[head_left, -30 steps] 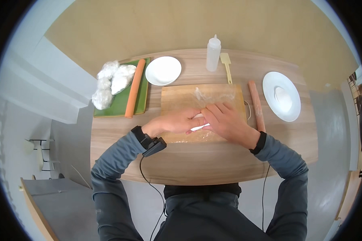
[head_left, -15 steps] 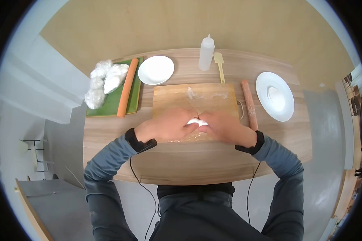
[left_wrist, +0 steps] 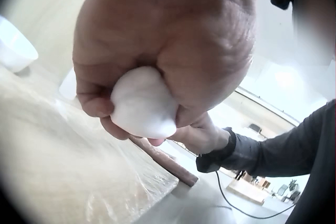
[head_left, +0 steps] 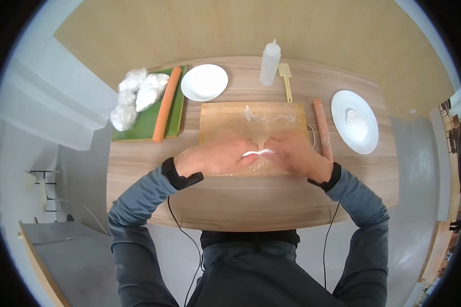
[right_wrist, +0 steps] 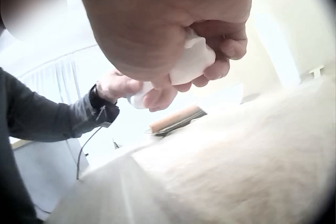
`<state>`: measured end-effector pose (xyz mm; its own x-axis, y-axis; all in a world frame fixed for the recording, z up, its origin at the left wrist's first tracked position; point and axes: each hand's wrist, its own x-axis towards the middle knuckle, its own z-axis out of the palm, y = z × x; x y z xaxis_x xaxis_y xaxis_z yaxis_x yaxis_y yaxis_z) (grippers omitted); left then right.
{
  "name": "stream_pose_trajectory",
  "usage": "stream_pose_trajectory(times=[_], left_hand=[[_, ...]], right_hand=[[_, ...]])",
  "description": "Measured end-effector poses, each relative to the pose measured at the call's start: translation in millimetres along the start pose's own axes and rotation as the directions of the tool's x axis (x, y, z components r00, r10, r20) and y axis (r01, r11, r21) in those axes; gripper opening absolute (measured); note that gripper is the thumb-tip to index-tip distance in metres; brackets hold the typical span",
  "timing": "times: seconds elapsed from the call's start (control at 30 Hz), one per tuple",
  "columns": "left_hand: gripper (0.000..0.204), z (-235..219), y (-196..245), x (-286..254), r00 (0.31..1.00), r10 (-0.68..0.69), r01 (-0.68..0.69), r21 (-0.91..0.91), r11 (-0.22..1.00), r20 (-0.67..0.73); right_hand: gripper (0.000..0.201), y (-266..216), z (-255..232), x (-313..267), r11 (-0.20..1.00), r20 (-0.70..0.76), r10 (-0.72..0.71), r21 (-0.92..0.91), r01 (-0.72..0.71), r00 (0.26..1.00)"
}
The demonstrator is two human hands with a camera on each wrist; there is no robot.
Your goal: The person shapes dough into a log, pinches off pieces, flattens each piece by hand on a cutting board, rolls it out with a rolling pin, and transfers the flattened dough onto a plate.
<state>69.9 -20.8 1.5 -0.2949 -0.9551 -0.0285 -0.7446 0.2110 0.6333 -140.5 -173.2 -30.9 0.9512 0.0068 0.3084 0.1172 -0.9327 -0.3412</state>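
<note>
Soft white dough [head_left: 252, 153] stretches as a thin strand between the two hands, above the wooden board [head_left: 225, 113]. The left hand [head_left: 220, 153] curls its fingers and thumb round a smooth, rounded lump of dough [left_wrist: 143, 103], seen close in the left wrist view. In the right wrist view the right hand [right_wrist: 173, 24] grips another lump of dough [right_wrist: 193, 61], its fingers curled round it. Both hands are held apart, backs upward. Clear film with white smears covers the board. Whether the two lumps are still joined is hard to tell from the blur.
On the left, a green tray [head_left: 144, 123] holds wrapped white lumps [head_left: 124, 116] and an orange roll [head_left: 167, 105]. Behind the board are a white bowl [head_left: 204, 83], a squeeze bottle [head_left: 270, 64] and a spatula [head_left: 286, 77]. A dusty rod [head_left: 322, 128] and a white plate [head_left: 367, 139] lie right.
The hands, close together around the dough before, have moved slightly apart. The white dough between them has become a narrow strand. The head view has shifted a little.
</note>
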Motion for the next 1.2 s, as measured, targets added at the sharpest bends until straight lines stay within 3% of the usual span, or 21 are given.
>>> stream_pose_trajectory(times=[0.1, 0.17, 0.3, 0.33, 0.37, 0.4, 0.47, 0.6, 0.67, 0.7, 0.73, 0.8, 0.83, 0.87, 0.9, 0.97, 1.0, 1.07, 1.13, 1.17, 1.2], left_hand=[[0.028, -7, -2, -4, 1.0, -0.014, 0.013, 0.077, 0.997, 0.011], [0.027, -12, -5, -6, 0.998, -0.049, 0.046, 0.091, 0.995, 0.032], [0.022, -8, -4, -2, 0.995, -0.094, 0.087, 0.22, 0.972, 0.02], [0.022, -3, -4, 0, 0.995, -0.092, 0.085, 0.221, 0.972, 0.023], [0.021, 5, -4, 3, 0.998, 0.011, 0.005, 0.268, 0.964, -0.058], [0.021, 11, -2, 4, 0.984, 0.118, -0.071, 0.318, 0.945, -0.132], [0.021, 18, 1, 4, 0.984, 0.114, -0.053, 0.391, 0.919, -0.136], [0.02, 26, 6, -4, 0.982, 0.109, -0.028, 0.457, 0.889, -0.152], [0.018, 23, 5, -8, 0.98, 0.094, -0.015, 0.412, 0.911, -0.174], [0.016, 19, 6, -10, 0.977, 0.077, 0.0, 0.365, 0.931, -0.197], [0.016, 12, 8, -13, 0.978, 0.077, 0.0, 0.367, 0.93, -0.195], [0.015, -4, 13, -20, 0.966, 0.091, -0.013, 0.306, 0.952, -0.241], [0.015, -5, 11, -22, 0.965, 0.083, -0.002, 0.311, 0.95, -0.249], [0.015, -6, 9, -23, 0.972, 0.12, -0.05, 0.322, 0.945, -0.202], [0.016, -6, 8, -25, 0.976, 0.157, -0.099, 0.331, 0.938, -0.152], [0.016, -5, 9, -22, 0.978, 0.142, -0.085, 0.329, 0.941, -0.153], [0.016, -3, 10, -20, 0.98, 0.134, -0.08, 0.32, 0.944, -0.149], [0.016, 1, 11, -14, 0.978, 0.132, -0.078, 0.304, 0.949, -0.162], [0.016, 5, 13, -6, 0.976, 0.133, -0.079, 0.288, 0.954, -0.173], [0.017, 6, 14, -4, 0.971, 0.152, -0.086, 0.324, 0.942, -0.185], [0.018, 6, 16, -2, 0.966, 0.17, -0.09, 0.362, 0.928, -0.196]], right_hand=[[0.017, 13, -20, -1, 0.993, -0.049, 0.11, -0.035, -0.112, 0.993], [0.023, 12, -30, -3, 0.901, 0.039, 0.328, 0.287, -0.325, 0.944], [0.029, -13, -7, -4, 0.824, -0.098, 0.254, 0.543, -0.162, 0.962], [0.028, -30, -13, 4, 0.728, -0.009, 0.311, 0.645, -0.232, 0.95], [0.028, -39, -16, 8, 0.615, 0.084, 0.355, 0.729, -0.3, 0.931], [0.028, -36, -14, 10, 0.614, 0.08, 0.36, 0.73, -0.301, 0.929], [0.023, -22, -10, 17, 0.606, 0.321, 0.346, 0.641, -0.471, 0.882], [0.018, -19, -11, 17, 0.719, 0.432, 0.387, 0.413, -0.56, 0.815], [0.014, -4, 11, 3, 0.902, 0.054, 0.308, 0.301, -0.31, 0.95], [0.016, 2, 8, 3, 0.904, -0.136, 0.326, 0.333, -0.267, 0.935], [0.017, 11, 3, 5, 0.909, -0.322, 0.336, 0.355, -0.216, 0.885], [0.019, 31, -25, 2, 0.826, -0.449, 0.558, 0.225, -0.517, 0.698], [0.02, 46, -35, 0, 0.72, -0.446, 0.676, 0.571, -0.395, 0.587], [0.023, 57, -43, -2, 0.52, -0.377, 0.786, 0.831, -0.195, 0.49], [0.025, 60, -52, -6, 0.372, -0.324, 0.811, 0.928, -0.001, 0.487], [0.022, 54, -53, -15, 0.514, -0.413, 0.67, 0.858, 0.016, 0.617], [0.022, 50, -47, -17, 0.514, -0.414, 0.671, 0.857, 0.016, 0.615], [0.023, 32, -26, -18, 0.528, -0.286, 0.653, 0.836, -0.151, 0.702], [0.028, -12, -35, -3, 0.66, -0.195, 0.525, 0.708, -0.252, 0.828], [0.028, -13, -26, -2, 0.658, -0.197, 0.534, 0.708, -0.258, 0.822], [0.031, -11, -11, -3, 0.682, -0.114, 0.481, 0.672, -0.289, 0.869]])
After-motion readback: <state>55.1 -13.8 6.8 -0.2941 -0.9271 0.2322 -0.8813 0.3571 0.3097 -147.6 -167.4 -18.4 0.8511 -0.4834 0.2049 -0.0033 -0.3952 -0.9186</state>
